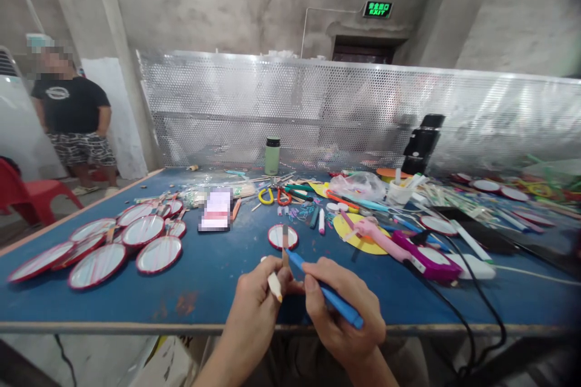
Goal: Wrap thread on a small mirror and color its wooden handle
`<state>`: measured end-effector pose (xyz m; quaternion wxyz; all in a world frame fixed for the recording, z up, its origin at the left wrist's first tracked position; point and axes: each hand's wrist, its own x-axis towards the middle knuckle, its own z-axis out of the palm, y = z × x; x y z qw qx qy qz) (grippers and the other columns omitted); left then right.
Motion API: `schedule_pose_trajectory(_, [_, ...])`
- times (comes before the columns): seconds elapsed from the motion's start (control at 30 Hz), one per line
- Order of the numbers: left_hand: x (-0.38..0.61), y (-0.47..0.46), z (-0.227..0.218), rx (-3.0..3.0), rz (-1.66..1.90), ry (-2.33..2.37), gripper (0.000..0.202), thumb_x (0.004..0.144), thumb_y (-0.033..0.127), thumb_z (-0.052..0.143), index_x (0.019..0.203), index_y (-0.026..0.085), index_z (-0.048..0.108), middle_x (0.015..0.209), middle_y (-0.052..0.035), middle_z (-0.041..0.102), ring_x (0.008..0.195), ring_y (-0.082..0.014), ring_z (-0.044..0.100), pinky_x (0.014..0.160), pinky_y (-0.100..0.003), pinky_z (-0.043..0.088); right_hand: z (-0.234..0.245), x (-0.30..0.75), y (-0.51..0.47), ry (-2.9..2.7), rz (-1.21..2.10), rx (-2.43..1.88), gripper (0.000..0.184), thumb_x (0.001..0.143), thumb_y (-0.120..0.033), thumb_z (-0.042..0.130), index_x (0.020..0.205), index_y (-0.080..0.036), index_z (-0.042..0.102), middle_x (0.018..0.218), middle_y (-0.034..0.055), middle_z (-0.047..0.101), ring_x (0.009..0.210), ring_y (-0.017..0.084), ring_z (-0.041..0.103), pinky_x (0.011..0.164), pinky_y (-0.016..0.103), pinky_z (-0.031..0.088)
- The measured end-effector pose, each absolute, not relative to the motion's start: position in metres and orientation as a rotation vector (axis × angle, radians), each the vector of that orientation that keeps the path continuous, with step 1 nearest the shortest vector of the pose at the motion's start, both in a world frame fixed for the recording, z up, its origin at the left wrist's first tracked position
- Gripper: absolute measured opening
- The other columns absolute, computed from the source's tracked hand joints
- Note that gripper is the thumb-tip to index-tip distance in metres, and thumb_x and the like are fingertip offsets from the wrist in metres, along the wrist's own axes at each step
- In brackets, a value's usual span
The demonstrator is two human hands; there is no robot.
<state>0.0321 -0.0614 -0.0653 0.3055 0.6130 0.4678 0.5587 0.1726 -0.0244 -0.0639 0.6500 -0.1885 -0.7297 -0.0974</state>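
My left hand (265,290) is closed around the lower part of a flat wooden stick (285,259). The stick's upper end lies across a small white disc with a red rim (275,236). A white pen-like piece with an orange tip (275,286) is also tucked in the fingers of that hand. In my right hand (347,308) I grip a blue marker (338,302), slanted, with its narrow end at the stick. Whether the tip touches the wood I cannot tell. Fingers hide the stick's lower end.
Several red-rimmed discs (158,253) lie to the left, near a phone (215,210). A green bottle (272,157) stands at the back. On the right are a yellow disc (358,242), a purple device (426,257) and black cables (472,290). A person (75,109) stands far left.
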Motion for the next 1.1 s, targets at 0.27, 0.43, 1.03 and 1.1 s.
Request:
schedule_pose_trajectory(0.27, [0.0317, -0.0611, -0.0648, 1.631, 1.471, 1.259, 0.032, 0.095, 0.037, 0.047, 0.073, 0.017, 0.056, 0.068, 0.0014, 0.057, 0.067, -0.0139, 0.053, 0.063, -0.020, 0.041, -0.0628, 0.1716, -0.0244, -1.677, -0.221, -0.404, 0.018, 0.083, -0.007, 0.063, 0.097, -0.016, 0.066, 0.081, 0.0024, 0.074, 0.077, 0.014, 0.070, 0.078, 0.025, 0.055])
schedule_pose_trajectory(0.43, [0.0316, -0.0616, -0.0653, 1.621, 1.474, 1.239, 0.031, 0.095, 0.038, 0.047, 0.074, 0.017, 0.056, 0.070, 0.0008, 0.059, 0.068, -0.0144, 0.054, 0.064, -0.020, 0.042, -0.0632, 0.1717, -0.0235, -1.677, -0.226, -0.399, 0.017, 0.082, -0.007, 0.063, 0.097, -0.016, 0.066, 0.081, 0.0026, 0.073, 0.076, 0.014, 0.069, 0.078, 0.025, 0.056])
schedule_pose_trajectory(1.03, [0.0314, -0.0622, -0.0645, 1.606, 1.457, 1.247, 0.031, 0.096, 0.038, 0.046, 0.077, 0.017, 0.058, 0.071, 0.0004, 0.060, 0.069, -0.0147, 0.056, 0.066, -0.021, 0.043, -0.0646, 0.1711, -0.0251, -1.648, -0.243, -0.420, 0.018, 0.081, -0.006, 0.064, 0.097, -0.016, 0.066, 0.079, 0.0028, 0.073, 0.074, 0.015, 0.069, 0.074, 0.026, 0.056])
schedule_pose_trajectory(1.1, [0.0315, -0.0622, -0.0639, 1.601, 1.458, 1.247, 0.032, 0.096, 0.038, 0.046, 0.076, 0.017, 0.059, 0.071, 0.0003, 0.059, 0.069, -0.0149, 0.056, 0.066, -0.021, 0.043, -0.0655, 0.1714, -0.0254, -1.642, -0.251, -0.429, 0.019, 0.081, -0.006, 0.064, 0.097, -0.017, 0.066, 0.079, 0.0024, 0.073, 0.073, 0.015, 0.069, 0.073, 0.026, 0.056])
